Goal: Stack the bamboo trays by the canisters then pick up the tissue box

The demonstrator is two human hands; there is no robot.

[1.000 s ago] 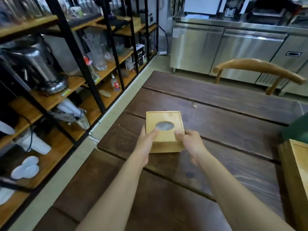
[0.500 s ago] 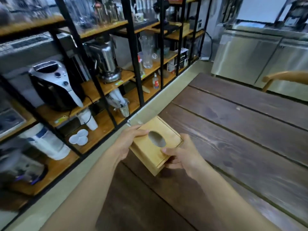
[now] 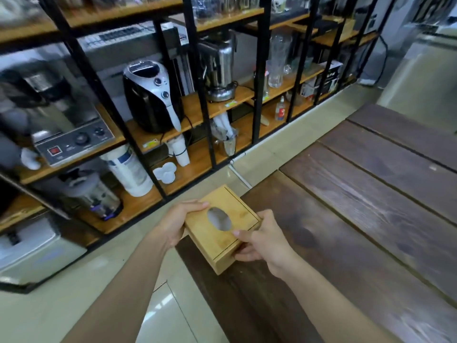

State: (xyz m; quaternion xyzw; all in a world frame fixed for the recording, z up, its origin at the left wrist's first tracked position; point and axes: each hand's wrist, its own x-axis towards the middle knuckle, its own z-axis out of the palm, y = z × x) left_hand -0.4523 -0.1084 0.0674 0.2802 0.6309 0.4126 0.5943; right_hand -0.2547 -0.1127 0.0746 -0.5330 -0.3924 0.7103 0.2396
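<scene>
Tissue box [image 3: 223, 229], bamboo with an oval top opening, is held clear of the table [image 3: 358, 219], above its near-left corner. Left hand [image 3: 176, 222] clasps the box's left side, thumb on the top edge. Right hand [image 3: 262, 240] clasps the right side, thumb on the lid, fingers curled underneath. Box is tilted.

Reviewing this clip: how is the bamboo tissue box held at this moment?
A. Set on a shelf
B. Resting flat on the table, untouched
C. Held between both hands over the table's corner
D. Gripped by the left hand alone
C: the left hand and right hand grip opposite sides of the tissue box, tilted above the corner of the dark wooden table.
</scene>
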